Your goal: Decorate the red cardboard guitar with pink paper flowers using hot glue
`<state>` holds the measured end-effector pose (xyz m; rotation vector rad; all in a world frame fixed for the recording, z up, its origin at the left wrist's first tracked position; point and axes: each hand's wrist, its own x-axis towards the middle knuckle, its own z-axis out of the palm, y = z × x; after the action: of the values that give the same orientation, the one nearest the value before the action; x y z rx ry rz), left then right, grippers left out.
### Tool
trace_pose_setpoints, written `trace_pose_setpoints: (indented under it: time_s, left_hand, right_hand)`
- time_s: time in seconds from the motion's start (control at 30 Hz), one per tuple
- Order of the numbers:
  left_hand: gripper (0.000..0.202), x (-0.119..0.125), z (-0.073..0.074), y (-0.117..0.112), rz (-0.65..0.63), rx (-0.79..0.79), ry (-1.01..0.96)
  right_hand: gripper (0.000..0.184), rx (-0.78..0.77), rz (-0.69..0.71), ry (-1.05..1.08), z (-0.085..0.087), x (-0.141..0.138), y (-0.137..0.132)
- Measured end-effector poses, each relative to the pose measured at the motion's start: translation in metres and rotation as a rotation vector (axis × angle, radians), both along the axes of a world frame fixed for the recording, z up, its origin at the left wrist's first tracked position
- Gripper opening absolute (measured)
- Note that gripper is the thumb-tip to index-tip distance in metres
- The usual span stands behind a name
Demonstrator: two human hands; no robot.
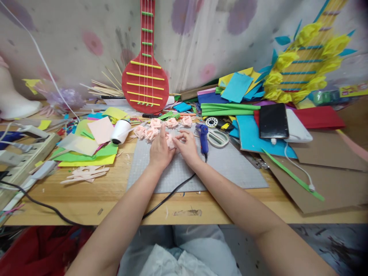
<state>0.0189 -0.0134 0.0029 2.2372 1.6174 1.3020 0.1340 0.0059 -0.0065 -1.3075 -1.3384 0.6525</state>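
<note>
Over the grey cutting mat my two hands meet around a pale pink paper flower. My left hand holds it from the left, index finger pointing up and thumb bent toward the flower. From the right, my right hand pinches its edge with curled fingers. Several finished-looking pink paper flowers lie in a cluster just behind my left hand. Right beside my right hand lies a blue glue gun, its black cord running under my right forearm. The underside of the held flower is hidden by my fingers.
White-handled scissors lie right of the glue gun. Colored paper sheets and pink strips are at left, near a power strip. A red paper lute stands behind; a phone and cardboard are at right.
</note>
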Motion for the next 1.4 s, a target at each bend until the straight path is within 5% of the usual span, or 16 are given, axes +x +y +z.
trace_pose_setpoints:
  time_s: [0.37, 0.83, 1.4]
  left_hand:
    - [0.085, 0.0036, -0.0002, -0.0004, 0.051, 0.048, 0.043]
    - [0.073, 0.0034, -0.0025, 0.0015, 0.045, 0.089, 0.057]
    - [0.080, 0.0031, -0.0009, -0.0002, 0.041, 0.072, 0.020]
  right_hand:
    - [0.010, 0.076, -0.036, -0.130, 0.0001, 0.0001, -0.0028]
    - [0.047, 0.052, -0.052, -0.057, 0.0044, -0.0019, -0.0040]
    - [0.040, 0.026, -0.005, 0.004, -0.0001, -0.0015, 0.0007]
